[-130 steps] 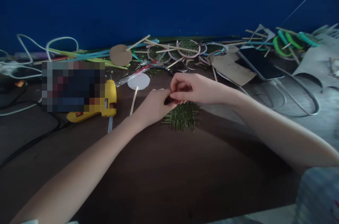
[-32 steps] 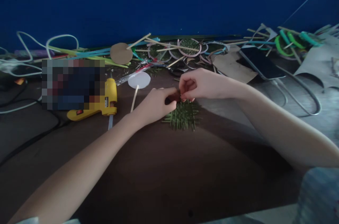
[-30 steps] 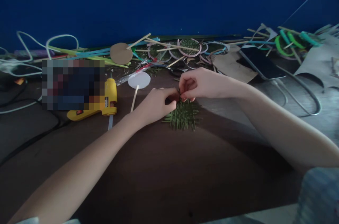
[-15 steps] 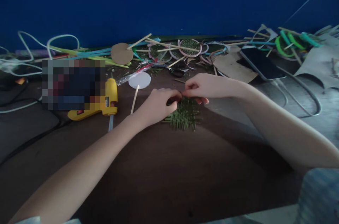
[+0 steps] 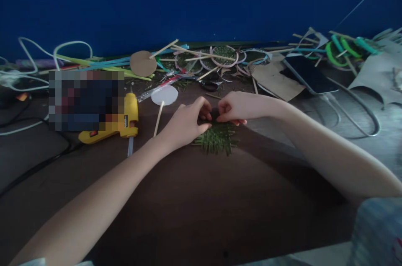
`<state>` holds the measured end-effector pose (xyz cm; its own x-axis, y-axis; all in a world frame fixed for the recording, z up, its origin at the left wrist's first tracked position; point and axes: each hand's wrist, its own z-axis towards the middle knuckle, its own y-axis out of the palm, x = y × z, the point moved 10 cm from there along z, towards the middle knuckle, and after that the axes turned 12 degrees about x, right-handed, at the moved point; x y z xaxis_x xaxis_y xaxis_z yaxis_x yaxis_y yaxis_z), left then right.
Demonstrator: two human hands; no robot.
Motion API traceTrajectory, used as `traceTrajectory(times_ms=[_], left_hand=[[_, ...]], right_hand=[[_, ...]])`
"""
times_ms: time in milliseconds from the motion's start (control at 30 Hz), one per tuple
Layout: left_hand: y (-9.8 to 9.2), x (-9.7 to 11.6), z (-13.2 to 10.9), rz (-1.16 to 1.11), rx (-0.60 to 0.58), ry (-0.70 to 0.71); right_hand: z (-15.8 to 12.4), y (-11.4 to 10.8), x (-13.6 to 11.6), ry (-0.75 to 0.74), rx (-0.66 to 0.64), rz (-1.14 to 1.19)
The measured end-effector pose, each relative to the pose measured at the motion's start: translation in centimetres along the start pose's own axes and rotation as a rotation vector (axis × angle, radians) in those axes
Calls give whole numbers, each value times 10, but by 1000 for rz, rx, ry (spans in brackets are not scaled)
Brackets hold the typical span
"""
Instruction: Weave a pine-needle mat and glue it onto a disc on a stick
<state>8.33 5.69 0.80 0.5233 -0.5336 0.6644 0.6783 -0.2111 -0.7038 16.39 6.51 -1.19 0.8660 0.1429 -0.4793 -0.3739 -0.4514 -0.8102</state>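
- Left hand (image 5: pixel 190 121): half open, nothing seen in it, beside mat (image 5: pixel 217 140).
- Right hand (image 5: pixel 235 107): fingers bunched at far edge; hold unclear.
- Mat: likely light, pliable, loosens easily; press woven middle.

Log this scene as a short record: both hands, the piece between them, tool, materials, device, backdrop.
Left hand: at the mat's upper left, thumb and index finger apart
Right hand: at the mat's upper right, fingers curled; whether they grip a strip cannot be told
Piece: woven green mat, flat on the table, loose ends along its near edge
Tool: yellow glue gun, partly hidden by pixelation
Materials: white disc, brown disc
Device: phone, screen dark
Backdrop: blue panel
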Motion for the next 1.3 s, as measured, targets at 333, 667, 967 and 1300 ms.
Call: traceTrajectory(times_ms=[333,667,967,1300], left_hand=[[-2,5,0,140,18,47],[-1,4,1,134,12,53],[3,14,-2,167,-3,113],[4,9,-1,77,1,54]], right_hand=[[2,2,0,-18,-32,15],[1,2,1,-16,-51,16],[1,1,2,-12,-21,12],[0,-6,2,-17,-20,74]])
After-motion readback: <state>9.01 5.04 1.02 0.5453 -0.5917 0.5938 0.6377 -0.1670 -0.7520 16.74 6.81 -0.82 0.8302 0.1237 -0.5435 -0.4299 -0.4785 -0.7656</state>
